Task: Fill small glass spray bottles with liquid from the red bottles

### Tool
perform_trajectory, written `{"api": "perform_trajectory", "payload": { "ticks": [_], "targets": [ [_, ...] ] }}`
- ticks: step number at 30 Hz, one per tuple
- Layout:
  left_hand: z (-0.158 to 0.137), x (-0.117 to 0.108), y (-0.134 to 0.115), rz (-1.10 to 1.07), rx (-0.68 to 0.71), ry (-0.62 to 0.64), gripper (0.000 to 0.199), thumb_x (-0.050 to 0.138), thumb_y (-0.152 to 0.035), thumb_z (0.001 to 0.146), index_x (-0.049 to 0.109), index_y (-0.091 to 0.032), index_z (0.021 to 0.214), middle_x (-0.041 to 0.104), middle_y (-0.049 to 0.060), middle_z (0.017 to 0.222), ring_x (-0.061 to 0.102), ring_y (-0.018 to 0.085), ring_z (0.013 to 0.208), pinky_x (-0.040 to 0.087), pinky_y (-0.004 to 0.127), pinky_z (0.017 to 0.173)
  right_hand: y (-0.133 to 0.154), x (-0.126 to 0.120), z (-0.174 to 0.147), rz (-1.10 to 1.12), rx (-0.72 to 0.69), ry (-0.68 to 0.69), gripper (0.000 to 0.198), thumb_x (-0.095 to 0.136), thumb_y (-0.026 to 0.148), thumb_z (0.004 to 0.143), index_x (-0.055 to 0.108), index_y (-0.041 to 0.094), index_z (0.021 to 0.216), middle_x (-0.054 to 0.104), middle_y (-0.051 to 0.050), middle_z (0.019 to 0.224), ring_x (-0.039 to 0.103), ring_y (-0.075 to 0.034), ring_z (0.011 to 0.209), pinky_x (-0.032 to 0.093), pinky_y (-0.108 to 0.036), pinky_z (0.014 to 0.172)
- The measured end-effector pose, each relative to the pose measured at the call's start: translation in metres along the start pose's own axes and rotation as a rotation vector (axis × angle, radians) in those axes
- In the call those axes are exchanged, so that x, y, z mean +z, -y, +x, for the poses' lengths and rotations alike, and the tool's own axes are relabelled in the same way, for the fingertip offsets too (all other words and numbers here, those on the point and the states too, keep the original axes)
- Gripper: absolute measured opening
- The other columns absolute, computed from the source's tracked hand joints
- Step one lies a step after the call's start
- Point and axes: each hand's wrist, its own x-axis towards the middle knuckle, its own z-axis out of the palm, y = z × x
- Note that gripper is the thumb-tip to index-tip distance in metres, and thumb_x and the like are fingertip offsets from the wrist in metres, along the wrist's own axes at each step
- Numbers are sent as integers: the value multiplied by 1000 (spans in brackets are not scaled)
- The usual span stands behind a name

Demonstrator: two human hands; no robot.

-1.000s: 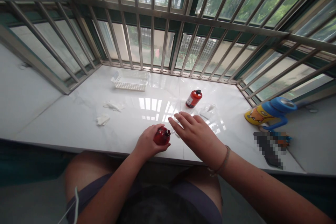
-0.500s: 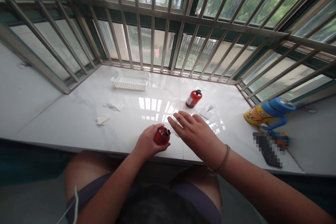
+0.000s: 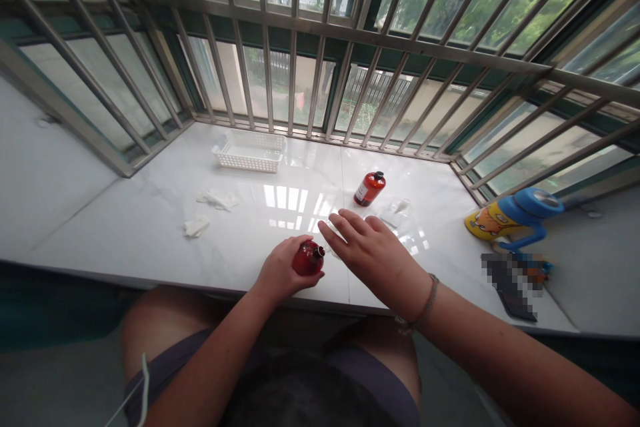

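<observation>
My left hand (image 3: pixel 281 271) is wrapped around a dark red, see-through bottle (image 3: pixel 307 260) near the counter's front edge. The bottle's black neck (image 3: pixel 319 251) points up and to the right and seems to have no cap on it. To the right of the bottle, my right hand (image 3: pixel 367 250) hovers palm down, its fingers stretched out and slightly apart. Its thumb is hidden, and I see nothing held in it. Something clear, partly covered by this hand, shows beside the bottle neck. Beyond the right hand stands a second red bottle (image 3: pixel 369 189) with a black top and a white label.
Clear crumpled plastic (image 3: pixel 399 210) lies behind my right hand. A white perforated basket (image 3: pixel 249 155) sits near the barred window. Crumpled white tissues (image 3: pixel 196 226) are at left. A blue and yellow flask (image 3: pixel 515 213) and a blurred-out dark flat object (image 3: pixel 515 293) are at right.
</observation>
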Motion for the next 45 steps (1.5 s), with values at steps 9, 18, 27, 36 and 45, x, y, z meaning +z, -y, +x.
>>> {"api": "perform_trajectory", "payload": {
  "ticks": [9, 18, 27, 36, 45],
  "targets": [
    [-1, 0, 0, -8, -12, 5, 73, 94, -37, 73, 59, -31, 136, 73, 7, 130, 72, 31, 117, 59, 49, 106, 0, -1, 2, -13, -13, -17, 47, 53, 10, 107, 54, 11, 154, 64, -18, 148, 57, -35, 136, 51, -45, 88],
    [-1, 1, 4, -13, 0, 1, 73, 94, -39, 74, 59, -30, 137, 73, 7, 131, 72, 32, 118, 59, 49, 106, -1, -3, 4, -9, -28, -35, 48, 54, 10, 106, 54, 11, 154, 65, -19, 147, 56, -35, 138, 50, -44, 90],
    [-2, 1, 3, -19, -2, -7, 73, 94, -38, 74, 59, -30, 137, 73, 7, 131, 72, 32, 119, 59, 50, 106, -1, -6, 7, -27, -42, -48, 48, 54, 8, 105, 54, 11, 153, 65, -19, 145, 56, -35, 137, 51, -45, 90],
    [-2, 1, 3, -14, -5, -25, 72, 93, -39, 74, 59, -31, 136, 73, 7, 130, 72, 32, 117, 59, 50, 105, -1, -7, 9, -71, -65, -59, 46, 52, 10, 107, 55, 11, 152, 66, -16, 146, 56, -35, 137, 53, -47, 89],
    [-3, 1, 3, -18, -18, -22, 72, 93, -40, 75, 58, -30, 137, 73, 7, 130, 72, 31, 117, 59, 49, 105, -1, -10, 10, -71, -79, -55, 45, 51, 10, 107, 55, 10, 151, 66, -17, 145, 56, -35, 136, 53, -47, 88]
  ]
}}
